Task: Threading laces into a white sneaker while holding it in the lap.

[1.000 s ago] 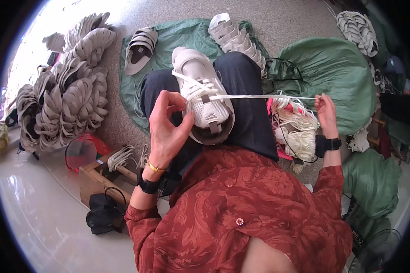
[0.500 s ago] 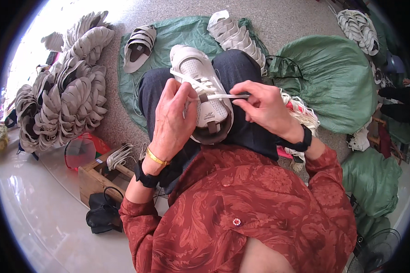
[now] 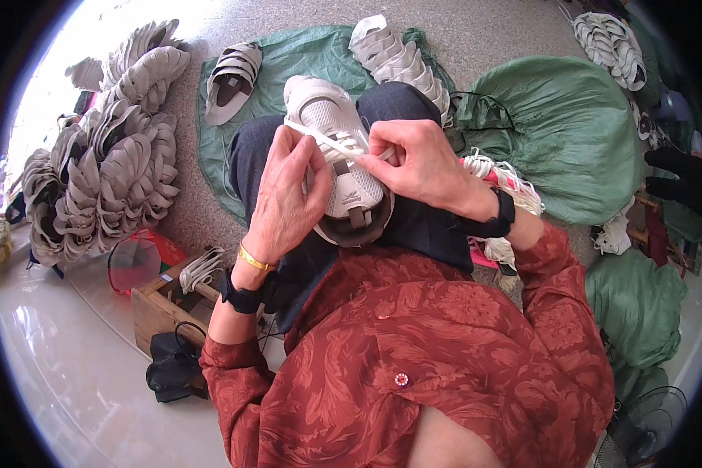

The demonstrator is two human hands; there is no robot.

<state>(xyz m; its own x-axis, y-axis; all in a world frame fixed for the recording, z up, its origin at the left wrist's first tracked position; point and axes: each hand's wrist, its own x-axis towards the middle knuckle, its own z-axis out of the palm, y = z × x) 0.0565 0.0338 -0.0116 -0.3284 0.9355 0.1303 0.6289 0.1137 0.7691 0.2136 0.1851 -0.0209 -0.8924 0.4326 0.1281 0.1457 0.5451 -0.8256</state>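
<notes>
A white sneaker (image 3: pixel 320 114) lies across my lap, toe pointing away and heel toward me. White shoelace (image 3: pixel 317 138) crosses over its tongue and eyelets. On the sneaker's left side, my left hand (image 3: pixel 286 191) is closed, thumb and forefinger together at the lace. My right hand (image 3: pixel 419 165) is pinched over the right eyelets, gripping lace close to the tongue. A loop of lace shows by its fingers. Whatever else lies inside the right fingers is hidden.
Stacked shoe uppers (image 3: pixel 105 160) rise at the left. A green sheet (image 3: pixel 288 58) bears more uppers (image 3: pixel 402 66). At the right are a green sack (image 3: pixel 558 140) and bundled laces (image 3: pixel 515 187). Near my left elbow stand a wooden stool (image 3: pixel 160 312) and a red container (image 3: pixel 136 261).
My right hand has moved left and slightly up, onto the sneaker's eyelets. The lace stretched between my hands no longer shows, nor does the dark item at my right fingertips.
</notes>
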